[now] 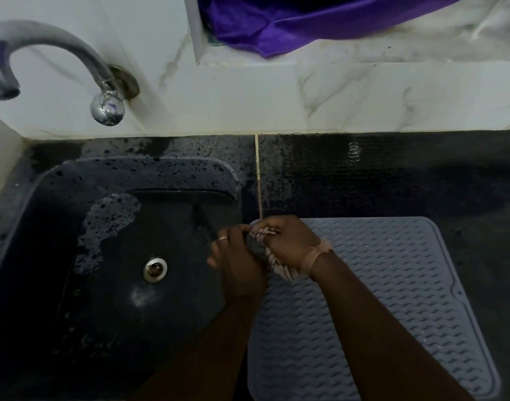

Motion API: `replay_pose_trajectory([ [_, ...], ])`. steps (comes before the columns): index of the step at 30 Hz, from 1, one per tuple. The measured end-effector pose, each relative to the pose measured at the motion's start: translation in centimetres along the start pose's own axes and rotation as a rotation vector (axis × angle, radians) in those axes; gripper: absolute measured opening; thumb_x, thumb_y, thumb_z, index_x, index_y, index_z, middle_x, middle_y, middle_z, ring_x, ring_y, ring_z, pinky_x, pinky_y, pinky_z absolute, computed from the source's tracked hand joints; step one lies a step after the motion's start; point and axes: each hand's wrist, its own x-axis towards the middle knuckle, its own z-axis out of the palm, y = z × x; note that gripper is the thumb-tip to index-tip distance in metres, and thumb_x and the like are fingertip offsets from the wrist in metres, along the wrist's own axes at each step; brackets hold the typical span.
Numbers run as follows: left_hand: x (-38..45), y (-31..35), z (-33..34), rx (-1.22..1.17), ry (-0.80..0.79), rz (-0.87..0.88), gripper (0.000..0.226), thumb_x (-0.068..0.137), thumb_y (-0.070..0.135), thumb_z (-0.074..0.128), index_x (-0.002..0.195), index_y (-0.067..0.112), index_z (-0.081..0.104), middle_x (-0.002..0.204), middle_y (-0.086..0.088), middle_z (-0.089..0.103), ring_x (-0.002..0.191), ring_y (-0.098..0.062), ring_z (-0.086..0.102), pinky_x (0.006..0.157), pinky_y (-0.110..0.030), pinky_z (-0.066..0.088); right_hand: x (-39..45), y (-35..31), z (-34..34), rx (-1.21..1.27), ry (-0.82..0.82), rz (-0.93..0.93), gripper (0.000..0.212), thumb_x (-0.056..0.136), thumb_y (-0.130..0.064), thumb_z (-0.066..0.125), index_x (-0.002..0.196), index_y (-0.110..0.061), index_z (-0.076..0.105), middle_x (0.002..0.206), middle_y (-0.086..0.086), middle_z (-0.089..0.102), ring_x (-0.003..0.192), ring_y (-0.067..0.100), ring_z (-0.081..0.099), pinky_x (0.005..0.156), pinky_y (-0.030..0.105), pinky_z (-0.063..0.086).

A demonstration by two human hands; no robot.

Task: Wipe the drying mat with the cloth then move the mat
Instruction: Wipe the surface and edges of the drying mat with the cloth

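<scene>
The drying mat (392, 299) looks like matt grey rubber or silicone, ribbed with raised wavy ridges; the cloth (272, 260), at its ten o'clock corner, is soft, crumpled fabric, pale with dark stripes; the sink (74, 285), at nine o'clock, is dark, smooth and wet-glossy, foam on it; the faucet (60, 50), at eleven o'clock, is shiny polished metal; the countertop (392, 175) is dark speckled stone; the wall (277, 96) is glossy marbled tile.

A dark sink (45, 215) sits in a black counter (392, 175), with foam patches and a metal drain (155, 269) on its floor. Behind the sink, a curved metal tap (60, 53) comes out of the white marbled wall (277, 105). Up and to the right of the tap, a purple cloth (291, 21) lies on a ledge.
</scene>
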Motion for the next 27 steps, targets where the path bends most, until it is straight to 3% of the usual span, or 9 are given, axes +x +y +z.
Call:
replay_pose_trajectory([
  [4, -0.1, 0.0, 0.0, 0.055, 0.014, 0.034, 0.03, 0.087, 0.021, 0.046, 0.112, 0.036, 0.052, 0.123, 0.001, 0.053, 0.115, -0.025, 0.047, 0.09, -0.047, 0.036, -3.0, 3.3, -4.2, 0.212, 0.313, 0.089, 0.01, 0.094, -0.028, 0.067, 0.098, -0.024, 0.076, 0.096, -0.008, 0.074, 0.093, 0.011, 0.068, 0.085, 0.03, 0.055],
  [9, -0.2, 0.2, 0.0, 0.082, 0.041, 0.038, 0.034, 0.087, 0.019, 0.042, 0.114, 0.031, 0.059, 0.126, -0.005, 0.056, 0.117, -0.03, 0.048, 0.093, -0.053, 0.037, -8.5, 10.9, -10.3, -0.122, 0.614, 0.341, 0.019, 0.097, -0.014, 0.057, 0.104, -0.01, 0.073, 0.104, 0.015, 0.073, 0.096, 0.034, 0.066, 0.088, 0.037, 0.053],
  [12, -0.1, 0.1, -0.1, 0.116, 0.031, 0.038, 0.034, 0.087, 0.019, 0.042, 0.116, 0.027, 0.059, 0.13, -0.01, 0.055, 0.12, -0.036, 0.048, 0.096, -0.059, 0.036, -11.1, 13.8, -12.2, -0.131, 0.759, 0.45, 0.02, 0.096, -0.021, 0.06, 0.108, -0.011, 0.072, 0.107, 0.019, 0.072, 0.1, 0.038, 0.066, 0.088, 0.037, 0.05],
  [17, 0.1, -0.2, 0.9, 0.221, 0.082, 0.024, 0.027, 0.09, 0.013, 0.058, 0.115, 0.024, 0.058, 0.129, -0.016, 0.055, 0.117, -0.043, 0.049, 0.096, -0.061, 0.035, -11.5, 15.2, -14.1, -0.232, 0.811, 0.524, 0.028, 0.097, -0.031, 0.051, 0.108, -0.013, 0.069, 0.107, 0.02, 0.069, 0.102, 0.039, 0.064, 0.084, 0.041, 0.052],
  [19, 0.1, -0.5, 1.3, 0.265, 0.104, 0.06, 0.026, 0.09, 0.014, 0.057, 0.114, 0.025, 0.058, 0.127, -0.016, 0.055, 0.113, -0.043, 0.05, 0.093, -0.061, 0.036, -11.1, 15.2, -14.5, -0.302, 0.793, 0.538, 0.032, 0.098, -0.033, 0.045, 0.113, -0.014, 0.066, 0.116, 0.019, 0.064, 0.11, 0.038, 0.06, 0.088, 0.043, 0.052],
  [22, 0.2, -0.9, 1.5, 0.272, 0.142, 0.103, 0.027, 0.089, 0.017, 0.054, 0.114, 0.028, 0.054, 0.125, -0.015, 0.054, 0.112, -0.044, 0.049, 0.092, -0.063, 0.036, -10.5, 15.0, -14.0, -0.398, 0.75, 0.612, 0.03, 0.1, -0.032, 0.042, 0.119, -0.02, 0.062, 0.132, 0.016, 0.048, 0.104, 0.04, 0.061, 0.088, 0.044, 0.049],
  [25, 0.2, -1.1, 1.5, 0.293, 0.135, 0.102, 0.028, 0.089, 0.023, 0.045, 0.114, 0.031, 0.053, 0.126, -0.015, 0.053, 0.115, -0.045, 0.046, 0.092, -0.066, 0.035, -10.5, 15.3, -13.2, -0.399, 0.82, 0.608, 0.023, 0.099, -0.028, 0.045, 0.114, -0.02, 0.062, 0.13, 0.015, 0.044, 0.096, 0.04, 0.062, 0.08, 0.041, 0.049],
  [27, 0.3, -1.3, 1.7, 0.308, 0.132, 0.105, 0.028, 0.088, 0.02, 0.051, 0.114, 0.032, 0.053, 0.124, -0.014, 0.052, 0.113, -0.044, 0.046, 0.091, -0.065, 0.036, -10.5, 15.6, -13.4, -0.387, 0.815, 0.596, 0.022, 0.097, -0.027, 0.046, 0.111, -0.021, 0.062, 0.126, 0.016, 0.048, 0.095, 0.039, 0.062, 0.078, 0.04, 0.049],
])
